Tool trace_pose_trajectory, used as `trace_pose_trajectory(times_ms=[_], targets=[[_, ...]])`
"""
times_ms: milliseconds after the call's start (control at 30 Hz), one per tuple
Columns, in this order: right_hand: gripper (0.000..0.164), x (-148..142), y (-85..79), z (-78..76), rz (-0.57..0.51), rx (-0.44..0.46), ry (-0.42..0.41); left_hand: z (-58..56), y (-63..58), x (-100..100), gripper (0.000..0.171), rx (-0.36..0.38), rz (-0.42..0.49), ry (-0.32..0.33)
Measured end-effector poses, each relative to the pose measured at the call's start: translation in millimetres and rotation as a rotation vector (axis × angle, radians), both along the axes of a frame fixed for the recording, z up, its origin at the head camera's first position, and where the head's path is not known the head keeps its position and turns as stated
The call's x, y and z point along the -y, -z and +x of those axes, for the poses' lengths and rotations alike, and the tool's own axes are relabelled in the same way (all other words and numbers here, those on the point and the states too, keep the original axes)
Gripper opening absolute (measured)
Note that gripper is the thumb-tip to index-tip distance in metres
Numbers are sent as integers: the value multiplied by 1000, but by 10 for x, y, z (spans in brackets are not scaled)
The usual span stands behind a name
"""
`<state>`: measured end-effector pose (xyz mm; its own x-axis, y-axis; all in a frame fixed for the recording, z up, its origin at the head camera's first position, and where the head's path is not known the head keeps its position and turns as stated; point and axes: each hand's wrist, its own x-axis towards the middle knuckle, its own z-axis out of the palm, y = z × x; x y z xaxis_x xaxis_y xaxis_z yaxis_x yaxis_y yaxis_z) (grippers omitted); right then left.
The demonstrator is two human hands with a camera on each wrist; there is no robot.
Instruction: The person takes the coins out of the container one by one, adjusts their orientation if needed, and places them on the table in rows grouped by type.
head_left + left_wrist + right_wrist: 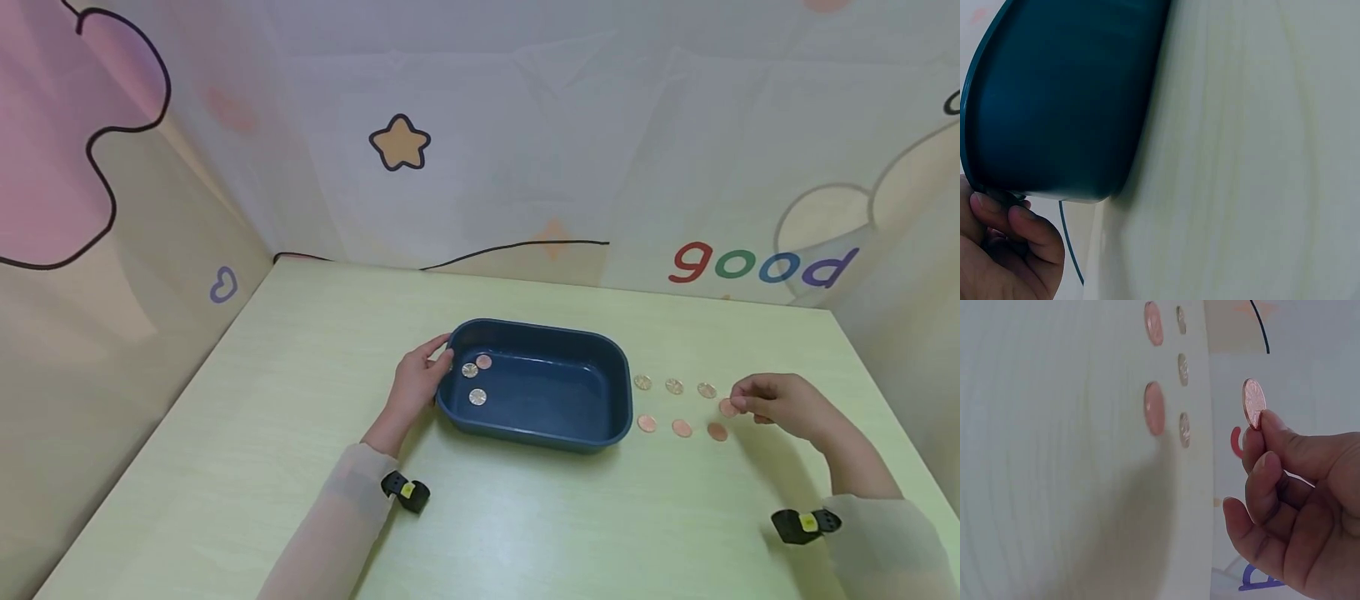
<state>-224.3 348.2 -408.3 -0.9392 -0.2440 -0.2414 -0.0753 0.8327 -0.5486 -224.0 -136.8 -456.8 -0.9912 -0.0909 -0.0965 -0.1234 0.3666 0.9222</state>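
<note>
A dark blue rectangular plastic tub (540, 429) sits on the table. My left hand (417, 379) grips the tub's left end at the rim; in the left wrist view its curled fingers (1035, 228) are at the tub's edge. Pale gold coins (477, 397) and a copper coin (483, 362) lie inside, toward the tub's left end. My right hand (783, 404) pinches another copper coin (1253, 403) between thumb and fingertips, raised above the table. Left of it lie a back row of three pale gold coins (674, 386) and a front row of three copper coins (682, 427).
The light wood-grain table (495, 517) has a printed cloth backdrop (480, 167) behind it and at both sides. The two coin rows lie just right of the tub. Each wrist carries a small black camera (406, 492).
</note>
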Motion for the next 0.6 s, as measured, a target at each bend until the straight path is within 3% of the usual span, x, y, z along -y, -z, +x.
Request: trace_pose_trajectory(times_ms=[433,600], targets=[[27,-235,145,15,49,74,38,17,-7,5,44,20,-8,-5],[24,-300,204,34,88,56,10,24,-8,1,44,21,-4,-1]])
